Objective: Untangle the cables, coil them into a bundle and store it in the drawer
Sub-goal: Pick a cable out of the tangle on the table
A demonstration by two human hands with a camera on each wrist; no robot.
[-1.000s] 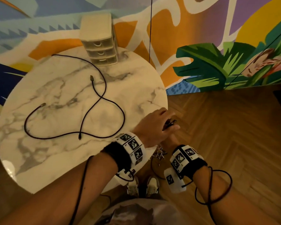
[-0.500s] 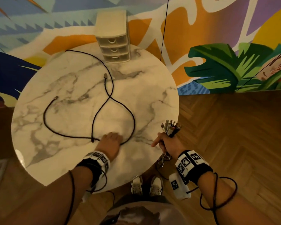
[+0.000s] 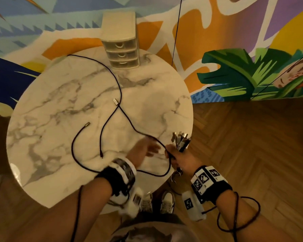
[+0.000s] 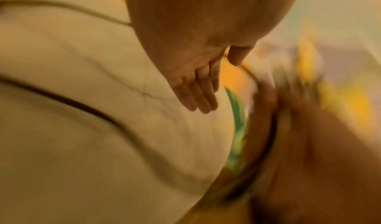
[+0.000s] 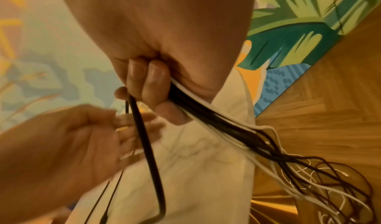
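My right hand (image 3: 177,157) grips a bundle of black and white cables (image 5: 206,113) beside the table's near right edge. The bundle's connectors (image 3: 181,139) stick up above the fist, and its loose ends (image 5: 319,170) hang toward the floor. A black cable (image 3: 104,124) trails from the marble table (image 3: 51,105) into that same hand, where its loop (image 5: 148,154) hangs down. A second black cable with a metal plug (image 3: 87,124) lies to the left. My left hand (image 3: 148,149) hovers, fingers straight (image 4: 198,95), just left of the right hand, holding nothing. The small drawer unit (image 3: 120,44) stands shut at the table's far edge.
A painted mural wall rises behind the table, and a thin black cord (image 3: 176,32) hangs down it. Parquet floor (image 3: 243,145) lies to the right. My shoes (image 3: 166,201) show under the near table edge. A black lead (image 3: 238,215) loops round my right forearm.
My left hand left the table and came right to the other hand, dragging the black cable along. The right hand now holds that cable's loop with the bundle.
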